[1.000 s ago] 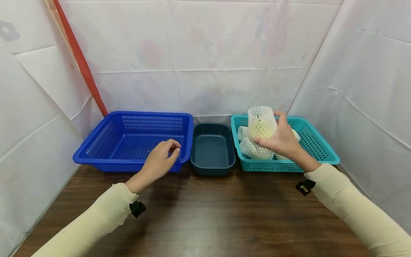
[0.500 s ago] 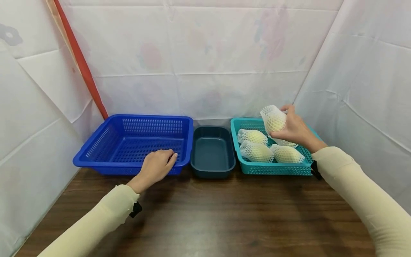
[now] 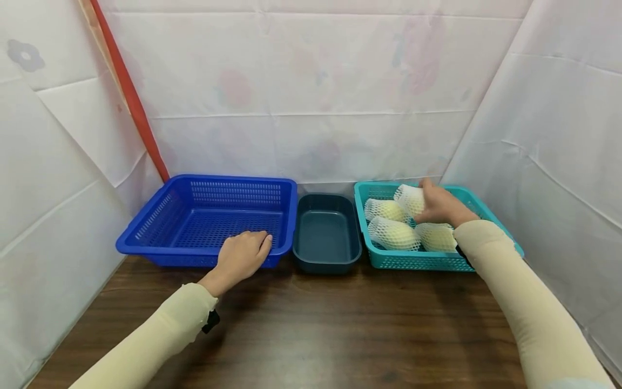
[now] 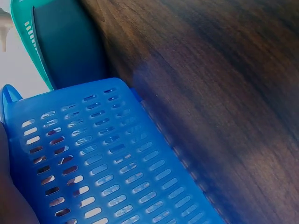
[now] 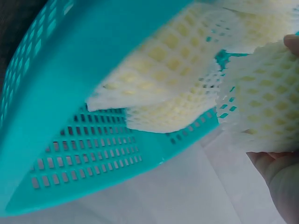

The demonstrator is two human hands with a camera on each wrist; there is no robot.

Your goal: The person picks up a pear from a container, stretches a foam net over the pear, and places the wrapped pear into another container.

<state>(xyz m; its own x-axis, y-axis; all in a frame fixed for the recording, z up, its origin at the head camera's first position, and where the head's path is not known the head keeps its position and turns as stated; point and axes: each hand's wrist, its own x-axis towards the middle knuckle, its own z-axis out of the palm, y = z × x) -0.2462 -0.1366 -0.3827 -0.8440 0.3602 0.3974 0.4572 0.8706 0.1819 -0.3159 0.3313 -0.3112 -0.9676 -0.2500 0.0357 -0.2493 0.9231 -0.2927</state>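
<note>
My right hand (image 3: 441, 205) holds a pale yellow fruit in a white foam net (image 3: 411, 199) low over the teal basket (image 3: 389, 261). In the right wrist view, thumb and fingers are on either side of this fruit (image 5: 264, 95). Several more net-wrapped fruits lie in the basket, among them one at the front left (image 3: 394, 234) and one at the front right (image 3: 437, 237), partly behind my wrist. At the front rim of the blue basket (image 3: 170, 250), my left hand (image 3: 243, 253) grips the edge, fingers bent over to the inside.
Between the two baskets stands a dark teal tub (image 3: 326, 267) with nothing in it. All three containers line up along a white cloth wall (image 3: 311, 140) at the back of the brown wooden table (image 3: 330, 324). Cloth walls also flank both sides.
My right hand has moved back and then down into the teal basket with the net-wrapped fruit. My left hand has come down from above the blue basket onto its front rim.
</note>
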